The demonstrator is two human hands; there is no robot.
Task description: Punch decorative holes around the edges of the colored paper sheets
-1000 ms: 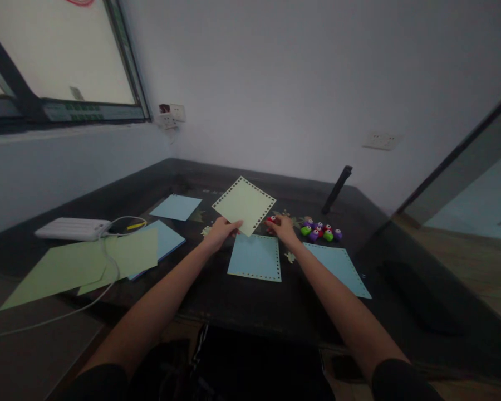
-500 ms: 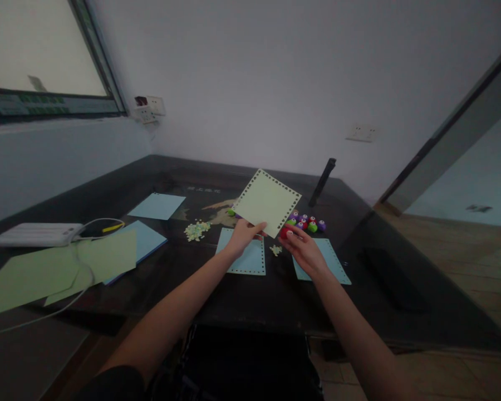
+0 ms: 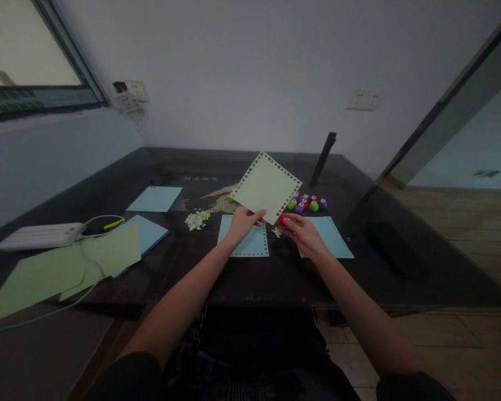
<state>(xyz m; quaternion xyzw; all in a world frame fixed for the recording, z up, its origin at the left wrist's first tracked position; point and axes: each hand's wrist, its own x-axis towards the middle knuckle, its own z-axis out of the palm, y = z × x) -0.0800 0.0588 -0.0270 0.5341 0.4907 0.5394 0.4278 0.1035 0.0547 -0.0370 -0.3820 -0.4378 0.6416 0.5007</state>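
Left grip [image 3: 242,221] pinching green sheet [image 3: 266,187], right grip [image 3: 301,234] clasping red punch [image 3: 283,219], coloured punches [image 3: 308,203] behind

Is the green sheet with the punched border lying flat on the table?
No, the left hand holds the green sheet up by its corner, tilted above the blue sheet on the table.

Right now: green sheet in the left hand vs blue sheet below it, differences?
The green sheet is pale green, lifted and tilted, pinched at its near corner by the left hand. The blue sheet is light blue, flat on the table, unheld. Both are square-ish with punched borders.
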